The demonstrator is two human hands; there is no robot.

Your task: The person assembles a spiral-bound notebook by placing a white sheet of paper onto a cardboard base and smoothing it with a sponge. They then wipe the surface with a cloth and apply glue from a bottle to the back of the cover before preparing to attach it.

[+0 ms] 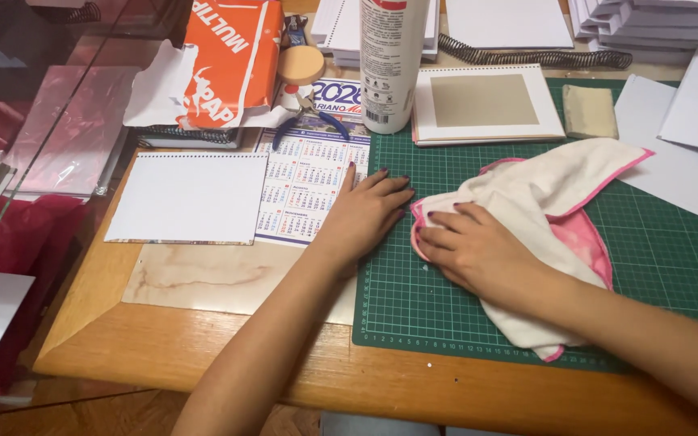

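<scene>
A wooden table [203, 355] runs under me, with a green cutting mat [656, 242] over its right half and a glass panel [58, 121] at the far left.

My right hand [478, 250] lies palm down on a white cloth [551, 194] with pink edging, which is bunched on the mat. The fingers [446, 238] are stretched out flat and slightly apart, pointing left, their tips at the cloth's left hem. The cloth goes under my palm and wrist and spreads away up to the right and down towards the mat's near edge.

My left hand [361, 214] rests flat just beside it, to the left, straddling the mat's left edge and a printed calendar sheet [304, 178]. Its fingers are straight and held loosely together, tips pointing towards the cloth but not touching it; a narrow strip of mat shows between them.

Left of the calendar lies a white punched sheet [187, 198], and below both a marbled board [212, 278]. Behind my left hand stands a tall white bottle [392, 64], with blue-handled pliers [317, 117] and an orange paper wrapper [228, 56] to its left. Right of the bottle is a white pad [486, 105] with a grey panel, then a small beige block [590, 111] and loose white sheets [680, 137]. Black binding coils [535, 56] lie along the back.
</scene>
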